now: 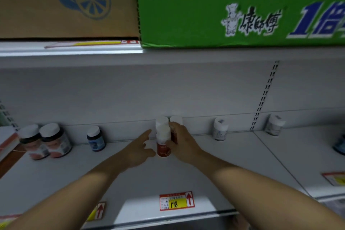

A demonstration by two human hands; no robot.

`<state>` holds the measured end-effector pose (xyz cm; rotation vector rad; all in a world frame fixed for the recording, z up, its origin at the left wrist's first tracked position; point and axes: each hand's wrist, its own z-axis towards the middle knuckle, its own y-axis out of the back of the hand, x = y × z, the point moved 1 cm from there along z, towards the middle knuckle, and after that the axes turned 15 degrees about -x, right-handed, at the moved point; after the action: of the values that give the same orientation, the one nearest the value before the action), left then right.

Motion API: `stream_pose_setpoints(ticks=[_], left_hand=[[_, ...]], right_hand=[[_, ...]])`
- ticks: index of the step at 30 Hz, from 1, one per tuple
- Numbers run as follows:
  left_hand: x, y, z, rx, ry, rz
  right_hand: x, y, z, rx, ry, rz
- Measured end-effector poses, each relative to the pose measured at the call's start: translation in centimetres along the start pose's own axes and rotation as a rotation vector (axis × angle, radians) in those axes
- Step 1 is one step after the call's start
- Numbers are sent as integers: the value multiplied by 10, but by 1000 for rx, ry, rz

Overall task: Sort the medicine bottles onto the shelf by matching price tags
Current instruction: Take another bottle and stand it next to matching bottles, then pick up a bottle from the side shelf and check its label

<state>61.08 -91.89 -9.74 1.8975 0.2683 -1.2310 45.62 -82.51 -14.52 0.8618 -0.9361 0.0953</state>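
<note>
Head view: our right hand wraps the red-label bottle, likely light, rigid, slick, best held mid-body, 12 o'clock from the 198 tag; left hand spread.

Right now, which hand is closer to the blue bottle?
Left. The left hand is open, just right of the blue bottle. The right hand is farther right, past the left hand, gripping a red bottle.
</note>
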Motion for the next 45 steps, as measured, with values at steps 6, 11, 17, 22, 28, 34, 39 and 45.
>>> stream_pose_setpoints(ticks=[6,11,17,22,28,34,39,45], left_hand=[[-34,10,-10,13,-226,97],[-76,-11,-27,23,-324,191],[-147,-92,-66,107,-520,271],[-216,-203,-106,183,-680,335],[-295,-351,-159,295,-871,489],[-356,-462,-194,404,-1012,519],[-395,-535,-189,467,-1064,509],[-448,-616,-148,490,-1094,474]], right_hand=[[31,59,-35,-41,10,-104],[23,122,-54,32,-56,-248],[-6,230,-89,9,-131,-502],[-55,342,-150,-42,-177,-665],[-115,481,-231,-85,-283,-858],[-163,581,-291,-154,-434,-892],[-211,634,-307,-209,-524,-895],[-282,689,-274,-257,-581,-886]])
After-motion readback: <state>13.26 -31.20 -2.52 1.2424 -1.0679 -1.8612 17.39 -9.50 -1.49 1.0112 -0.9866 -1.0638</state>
